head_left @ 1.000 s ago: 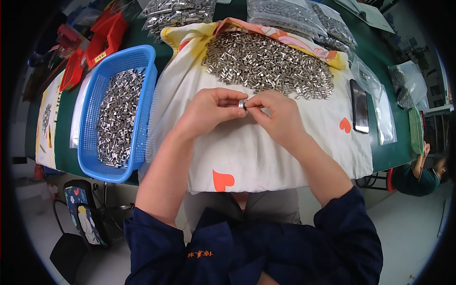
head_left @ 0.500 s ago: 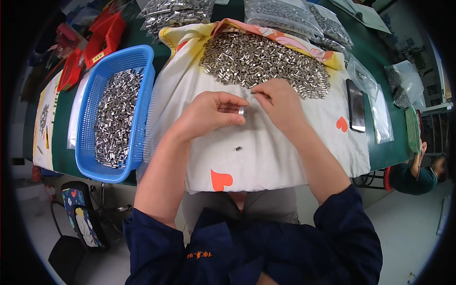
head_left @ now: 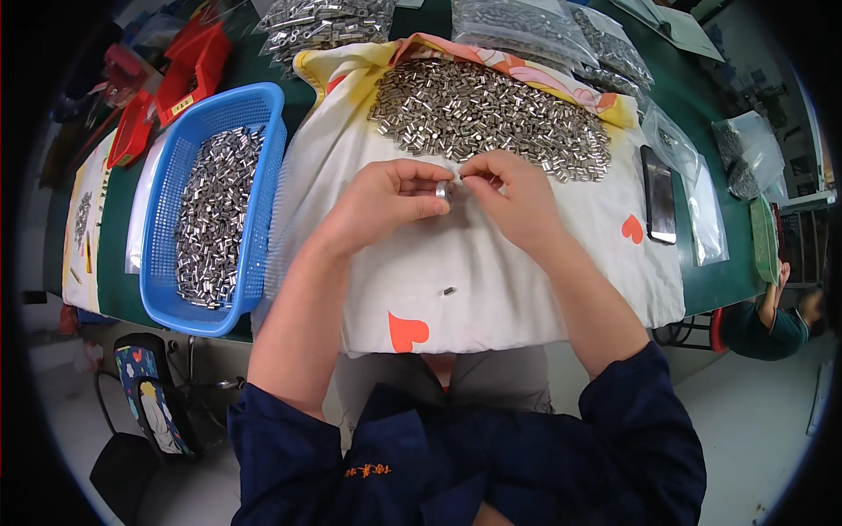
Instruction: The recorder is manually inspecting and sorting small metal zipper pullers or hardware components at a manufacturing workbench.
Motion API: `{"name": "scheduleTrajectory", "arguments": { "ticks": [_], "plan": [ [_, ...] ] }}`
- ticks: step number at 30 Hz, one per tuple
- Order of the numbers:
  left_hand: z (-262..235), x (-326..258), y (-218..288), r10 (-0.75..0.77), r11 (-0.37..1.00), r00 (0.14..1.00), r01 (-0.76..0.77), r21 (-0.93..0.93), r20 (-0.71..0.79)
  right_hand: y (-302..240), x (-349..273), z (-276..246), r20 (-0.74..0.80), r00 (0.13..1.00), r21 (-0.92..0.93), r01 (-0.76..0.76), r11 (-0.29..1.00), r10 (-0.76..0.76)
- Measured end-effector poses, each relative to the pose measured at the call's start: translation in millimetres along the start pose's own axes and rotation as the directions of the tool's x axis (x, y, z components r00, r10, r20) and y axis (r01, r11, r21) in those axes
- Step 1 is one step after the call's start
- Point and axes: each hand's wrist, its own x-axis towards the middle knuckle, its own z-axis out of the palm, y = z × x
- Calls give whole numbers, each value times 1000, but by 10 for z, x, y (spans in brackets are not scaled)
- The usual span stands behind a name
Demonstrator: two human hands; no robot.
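Observation:
Between the thumb and fingers of my left hand (head_left: 386, 202) is a short, round silver metal piece (head_left: 443, 188), its far side partly hidden. Close beside it, my right hand (head_left: 511, 195) is pinched; a tiny dark bit shows at the fingertips, too small to name. Both hands hover over a white cloth (head_left: 517, 307) with red hearts. One small metal cylinder (head_left: 448, 291) lies by itself on the cloth, nearer to me. Beyond my hands spreads a large heap of small shiny metal cylinders (head_left: 491, 110).
At left stands a blue basket (head_left: 274, 131) holding many metal cylinders. Red bins (head_left: 197, 74) sit behind it. Bags of metal parts (head_left: 522, 31) line the back. A phone (head_left: 658, 197) and a clear plastic bag (head_left: 704, 219) lie at right. Another person (head_left: 767, 329) sits far right.
My right fingertips have come slightly closer to the round metal piece, which has shifted a little up and left. The lone cylinder now lies nearer to me and turned.

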Motion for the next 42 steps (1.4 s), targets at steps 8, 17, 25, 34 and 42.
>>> {"name": "scheduleTrajectory", "arguments": {
  "ticks": [8, 17, 25, 34, 42],
  "plan": [
    [4, 7, 49, 25, 1000, 1000, -25, 8, -6, -65, -33, -29, 138, 987, 315, -121, 941, 81],
    [39, 13, -26, 32, 995, 997, -26, 94, -64, -2, -114, 36, -44, 963, -127, 258, 958, -265],
    [48, -55, 77, -47, 999, 998, 46, 15, 41, -16, -39, -77, 282, 955, 313, -183, 932, 93],
    [-42, -21, -119, 121, 992, 979, -124, 5, 163, -837, -360, -497, 239, 840, 802, 111, 587, -486],
    [46, 5, 7, -58, 994, 997, 53, 98, 49, -1668, -452, -1004, 483, 473, 855, -76, 513, -737]
  ]
}}
